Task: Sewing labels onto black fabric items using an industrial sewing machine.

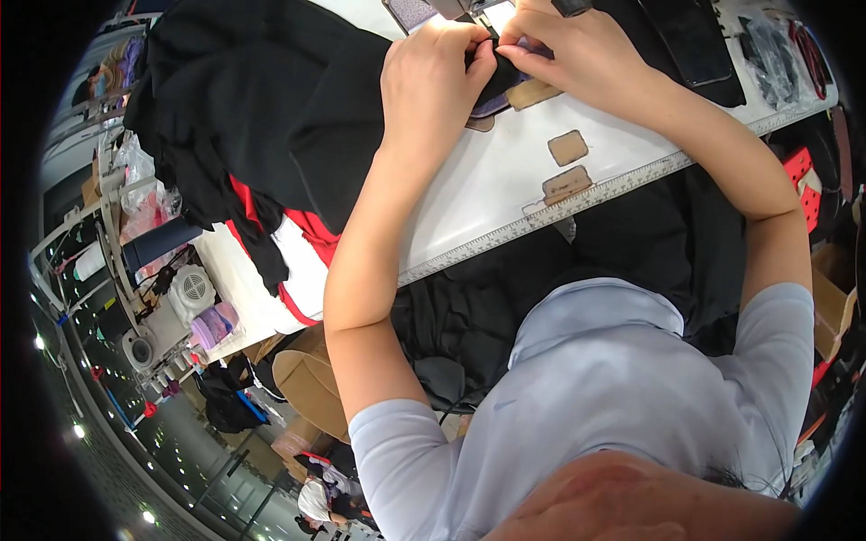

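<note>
At the top of the head view, both my hands are close together under the lit head of a sewing machine [465, 7]. My left hand [431, 83] pinches the edge of a small piece of black fabric [499, 83] between thumb and fingers. From the other side, my right hand [570, 47] grips the same fabric, its thumb and fingertips pressed together. The fingertips nearly touch each other. The needle and the stitching spot are hidden by my hands. Left of my left arm, a large heap of black cloth [271, 99] spreads over the white table [469, 203].
A ruler strip [631, 173] runs along the table's near edge. Tan patches [567, 148] mark the tabletop. A dark phone-like slab [690, 41] and a plastic bag [771, 63] lie at the right. Red cloth [311, 236] hangs at the left; dark fabric [622, 234] covers my lap.
</note>
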A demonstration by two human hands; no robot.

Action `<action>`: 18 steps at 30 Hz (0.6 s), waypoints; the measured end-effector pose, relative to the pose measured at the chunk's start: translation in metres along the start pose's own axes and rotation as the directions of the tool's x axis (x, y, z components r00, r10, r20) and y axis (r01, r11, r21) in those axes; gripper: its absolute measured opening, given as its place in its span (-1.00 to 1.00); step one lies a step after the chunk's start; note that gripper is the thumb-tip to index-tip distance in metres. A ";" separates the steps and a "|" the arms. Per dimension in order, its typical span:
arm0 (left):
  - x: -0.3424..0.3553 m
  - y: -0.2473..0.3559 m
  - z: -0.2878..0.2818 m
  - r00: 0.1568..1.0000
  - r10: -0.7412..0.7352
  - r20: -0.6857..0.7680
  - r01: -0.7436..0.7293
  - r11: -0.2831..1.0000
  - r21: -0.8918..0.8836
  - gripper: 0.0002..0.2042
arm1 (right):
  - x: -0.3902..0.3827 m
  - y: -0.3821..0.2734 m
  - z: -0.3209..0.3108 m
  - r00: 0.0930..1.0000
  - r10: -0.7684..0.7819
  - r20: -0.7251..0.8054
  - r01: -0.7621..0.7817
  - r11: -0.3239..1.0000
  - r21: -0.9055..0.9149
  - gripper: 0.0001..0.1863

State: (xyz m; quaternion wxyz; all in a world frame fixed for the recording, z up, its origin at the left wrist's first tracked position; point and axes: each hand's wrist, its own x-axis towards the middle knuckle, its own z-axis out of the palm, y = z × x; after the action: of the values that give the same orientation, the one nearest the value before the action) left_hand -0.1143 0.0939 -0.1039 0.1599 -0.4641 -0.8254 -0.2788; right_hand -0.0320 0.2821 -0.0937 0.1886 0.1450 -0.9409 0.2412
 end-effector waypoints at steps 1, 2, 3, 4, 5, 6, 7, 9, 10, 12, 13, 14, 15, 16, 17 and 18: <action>0.001 0.002 -0.002 1.000 -0.001 0.000 0.001 1.000 0.001 -0.85 | 0.000 0.000 0.000 1.000 -0.001 0.001 0.001 1.000 0.001 -0.77; 0.003 0.003 -0.005 0.998 -0.052 0.046 0.054 0.997 -0.059 -0.85 | -0.001 0.001 0.000 1.000 -0.006 -0.028 0.006 1.000 -0.002 -0.78; 0.005 0.005 -0.009 0.991 -0.098 0.095 0.109 0.987 -0.116 -0.84 | -0.001 0.001 0.001 0.998 -0.010 -0.058 0.010 1.000 -0.005 -0.79; 0.007 0.006 -0.012 0.990 -0.098 0.097 0.109 0.987 -0.117 -0.84 | -0.001 0.001 0.000 0.998 -0.009 -0.058 0.009 1.000 -0.004 -0.79; 0.009 0.006 -0.015 0.975 -0.157 0.159 0.188 0.961 -0.203 -0.83 | 0.000 0.001 -0.001 0.998 -0.018 -0.058 0.019 1.000 0.010 -0.81; 0.010 0.007 -0.017 0.951 -0.208 0.226 0.269 0.921 -0.282 -0.82 | 0.001 0.000 -0.001 0.998 -0.028 -0.059 0.029 0.999 0.025 -0.83; 0.011 0.008 -0.018 0.951 -0.209 0.229 0.270 0.921 -0.282 -0.82 | 0.000 0.001 -0.001 0.998 -0.026 -0.059 0.027 0.999 0.026 -0.83; 0.012 0.010 -0.017 0.953 -0.224 0.205 0.264 0.945 -0.192 -0.82 | -0.002 0.003 0.001 0.999 -0.036 -0.021 0.038 0.995 0.096 -0.83; 0.012 0.010 -0.016 0.952 -0.224 0.207 0.264 0.946 -0.191 -0.82 | -0.002 0.003 0.000 0.999 -0.034 -0.022 0.036 0.995 0.098 -0.83; 0.011 0.007 -0.013 0.939 -0.282 0.198 0.315 0.935 -0.163 -0.84 | -0.002 0.002 -0.005 0.987 0.042 0.154 -0.057 0.994 0.093 -0.90; 0.010 0.005 -0.012 0.940 -0.281 0.196 0.313 0.936 -0.160 -0.84 | -0.005 0.003 -0.004 0.988 0.040 0.151 -0.054 0.994 0.093 -0.90; 0.009 0.003 -0.012 0.940 -0.285 0.189 0.319 0.929 -0.187 -0.85 | -0.011 0.005 -0.002 0.993 -0.005 0.115 -0.001 0.999 0.052 -0.84; 0.011 0.004 -0.010 0.940 -0.288 0.184 0.325 0.920 -0.218 -0.86 | -0.015 0.007 0.000 0.995 -0.049 0.084 0.049 0.999 0.007 -0.78; 0.012 0.006 -0.011 0.941 -0.286 0.183 0.323 0.921 -0.218 -0.86 | -0.017 0.008 0.003 0.995 -0.049 0.083 0.049 0.999 0.005 -0.78; 0.014 0.008 -0.012 0.926 -0.318 0.201 0.358 0.910 -0.210 -0.86 | -0.016 0.008 0.007 0.979 -0.201 -0.022 0.200 0.979 -0.049 -0.76; 0.015 0.011 -0.012 0.911 -0.345 0.224 0.390 0.898 -0.203 -0.85 | -0.016 0.008 0.009 0.931 -0.346 -0.117 0.333 0.935 -0.120 -0.74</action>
State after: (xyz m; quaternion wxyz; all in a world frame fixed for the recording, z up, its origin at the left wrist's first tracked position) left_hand -0.1122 0.1010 -0.0828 -0.0301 -0.3388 -0.8689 -0.3596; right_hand -0.0231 0.2873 -0.1114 0.2983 0.2794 -0.8971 0.1676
